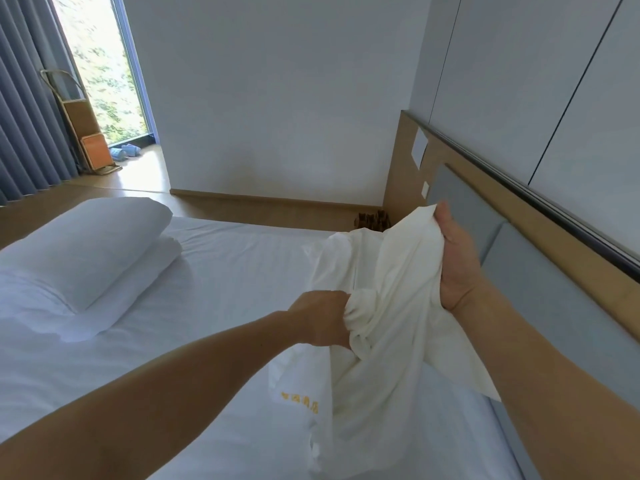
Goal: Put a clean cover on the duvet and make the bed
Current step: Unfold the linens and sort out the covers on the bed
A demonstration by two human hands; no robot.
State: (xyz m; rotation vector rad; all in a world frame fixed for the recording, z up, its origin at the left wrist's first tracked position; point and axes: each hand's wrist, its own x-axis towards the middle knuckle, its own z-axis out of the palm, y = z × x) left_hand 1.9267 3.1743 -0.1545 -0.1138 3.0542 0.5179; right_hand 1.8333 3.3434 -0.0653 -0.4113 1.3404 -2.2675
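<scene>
1. Left hand (322,318) gripped a bunched fold of the cream-white cover (391,271). Fingers were curled tight into the cloth, knuckles toward the camera.
2. Right hand (457,268) held the same cover higher up and nearer the headboard. Palm faced the camera, the thumb pointed up, and the fingers were wrapped behind a gathered edge and hidden by it.
3. The cover was lifted between the two hands above the bed (207,278). Its lower part hung down and trailed onto the sheet at the near right of the mattress.
4. A whiter piece of fabric lay under the hanging cloth and carried small yellow lettering (300,405). I could not tell whether it belonged to the cover or was a separate item.
5. A pillow (86,244) rested on folded white bedding (104,306) at the far left of the bed, well apart from both hands.
6. A grey padded headboard (540,306) with a wooden frame ran along the right side.
7. Beyond the bed were grey curtains (27,116), a tall window (100,71), a folding wooden stand (86,133), and blue slippers (126,152) on the floor.
</scene>
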